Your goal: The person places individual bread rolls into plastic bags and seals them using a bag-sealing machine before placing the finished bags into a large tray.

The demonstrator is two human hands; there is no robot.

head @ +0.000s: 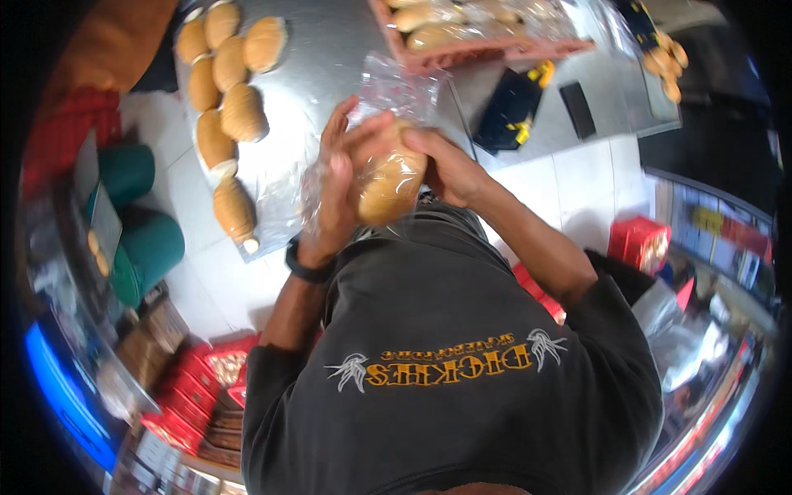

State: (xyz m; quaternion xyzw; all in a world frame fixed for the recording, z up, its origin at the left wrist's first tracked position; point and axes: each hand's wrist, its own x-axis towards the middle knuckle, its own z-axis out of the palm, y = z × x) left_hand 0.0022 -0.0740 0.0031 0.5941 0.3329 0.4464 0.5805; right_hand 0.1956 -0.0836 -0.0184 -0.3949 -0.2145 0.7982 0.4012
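Observation:
A bread roll in a clear plastic bag (pixel 391 185) is held between my two hands, close to my body and over the edge of the metal table. My left hand (pixel 343 179), with a dark band at its wrist, presses its side, the fingers blurred and loose film around the palm. My right hand (pixel 442 161) grips the other side with its thumb on top. The bag's crumpled printed end (pixel 396 90) points away from me. Several unwrapped rolls (pixel 242 112) lie in rows on the table to the left, the closest one (pixel 234 207) near the table's corner.
A pink crate (pixel 433 60) of bagged rolls stands at the back. On the right table part (pixel 609 127) lie a dark blue item with yellow parts (pixel 510 108) and a black phone-like object (pixel 577 110). Green bins (pixel 148 247) stand at the left, a red container (pixel 638 244) at the right.

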